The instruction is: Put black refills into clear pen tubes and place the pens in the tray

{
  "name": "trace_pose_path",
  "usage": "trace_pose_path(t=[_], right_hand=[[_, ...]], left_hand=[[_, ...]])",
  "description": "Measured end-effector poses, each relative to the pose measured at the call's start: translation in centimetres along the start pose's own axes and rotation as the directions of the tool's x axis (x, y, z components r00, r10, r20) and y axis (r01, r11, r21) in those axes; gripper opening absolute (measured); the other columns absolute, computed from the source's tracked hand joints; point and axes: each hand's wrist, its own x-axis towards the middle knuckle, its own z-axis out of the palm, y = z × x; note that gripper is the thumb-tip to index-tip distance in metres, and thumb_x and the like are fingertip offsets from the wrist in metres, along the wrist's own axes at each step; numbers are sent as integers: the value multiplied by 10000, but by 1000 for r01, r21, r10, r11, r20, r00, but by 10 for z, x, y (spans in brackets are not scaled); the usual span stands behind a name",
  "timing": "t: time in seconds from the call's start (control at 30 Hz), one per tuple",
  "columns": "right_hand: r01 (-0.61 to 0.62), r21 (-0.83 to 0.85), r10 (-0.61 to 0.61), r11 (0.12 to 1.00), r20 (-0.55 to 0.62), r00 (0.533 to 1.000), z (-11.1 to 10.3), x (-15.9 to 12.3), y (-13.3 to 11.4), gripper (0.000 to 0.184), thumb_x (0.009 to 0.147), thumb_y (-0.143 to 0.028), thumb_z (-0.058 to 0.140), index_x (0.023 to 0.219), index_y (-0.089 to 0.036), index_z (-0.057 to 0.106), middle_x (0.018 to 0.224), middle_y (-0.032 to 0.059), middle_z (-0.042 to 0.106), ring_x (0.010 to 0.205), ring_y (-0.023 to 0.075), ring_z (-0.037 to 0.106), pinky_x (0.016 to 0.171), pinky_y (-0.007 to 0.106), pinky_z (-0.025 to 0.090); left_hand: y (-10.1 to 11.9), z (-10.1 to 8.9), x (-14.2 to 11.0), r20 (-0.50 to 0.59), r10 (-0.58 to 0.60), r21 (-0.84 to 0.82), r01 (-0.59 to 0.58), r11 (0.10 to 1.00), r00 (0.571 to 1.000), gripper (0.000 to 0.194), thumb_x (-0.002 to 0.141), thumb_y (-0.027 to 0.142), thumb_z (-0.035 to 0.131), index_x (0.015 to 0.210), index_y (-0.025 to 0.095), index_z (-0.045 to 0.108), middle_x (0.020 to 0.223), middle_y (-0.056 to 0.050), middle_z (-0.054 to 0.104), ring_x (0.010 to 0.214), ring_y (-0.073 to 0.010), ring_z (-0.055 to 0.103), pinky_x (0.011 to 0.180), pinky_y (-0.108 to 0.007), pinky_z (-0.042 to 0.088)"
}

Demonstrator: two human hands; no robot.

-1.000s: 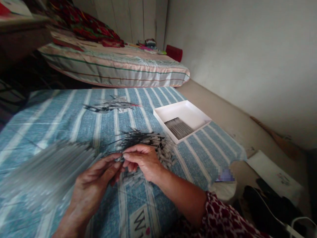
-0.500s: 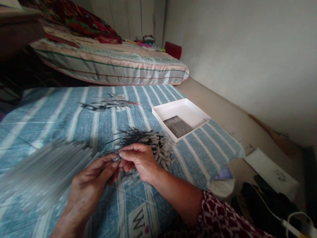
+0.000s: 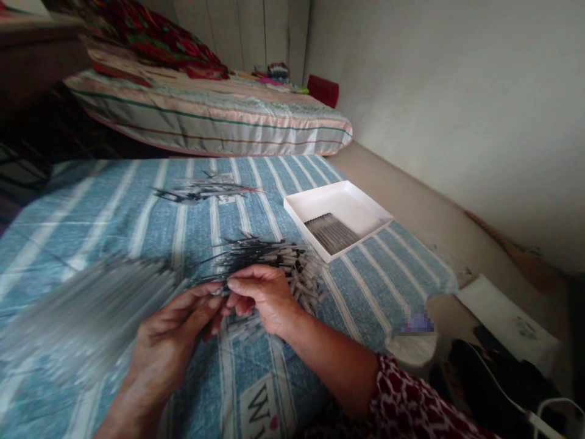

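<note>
Small piece [image 3: 220, 291], at the fingertips, between left grip [image 3: 171, 338] and right grip [image 3: 269, 299]

This is a bedroom in a home: beyond the bench [image 3: 315, 177] stands a bed [image 3: 205, 119] with a striped sheet and a red patterned blanket [image 3: 159, 39]; right of the bench is a bare wall [image 3: 439, 110].

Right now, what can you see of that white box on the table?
The white box is shallow, open-topped and rectangular, with low, thin walls that look like card. It lies flat and askew on the striped blue cloth, beyond the loose pile. Slim greyish rods with dark ends lie side by side in its near left part; the rest of its floor is bare. Neither hand touches it.
</note>
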Motion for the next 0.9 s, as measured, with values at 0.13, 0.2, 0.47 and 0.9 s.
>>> trace_pose_path(t=[0.13,0.2,0.47,0.9], right_hand=[[29,-3,-29,1000,30,999,0,-2,3,250,607,-339,732,724,-138,640,471,-34,609,372,74,517,367,165,358],[46,-11,-46,999,41,998,0,-3,5,232,618,-324,728,725,-138,639,468,-33,612,369,76,520,359,162,354],[68,-154,-63,986,39,997,-1,-11,3,212,654,-327,694,707,-136,619,449,-39,594,350,58,478,360,157,351],[244,-707,98,664,405,909,-33,-6,-28,57,775,-219,559,771,-163,572,578,-40,555,459,67,494,451,170,400]], left_hand=[[-1,-2,-2,28,-3,-4,3,1000,1000,304,671,351,713,887,155,627,605,27,617,472,-89,490,422,-197,369],[-2,-2,-3,67,7,-5,-7,1000,998,300,685,345,703,900,152,620,599,26,605,479,-88,487,425,-192,367],[-2,-3,-8,131,-37,31,33,999,991,235,744,337,645,875,147,603,624,26,579,470,-72,457,436,-187,358],[-4,-5,-11,301,-45,175,-9,985,953,162,783,296,579,775,138,613,630,7,593,471,-63,445,439,-176,334]])
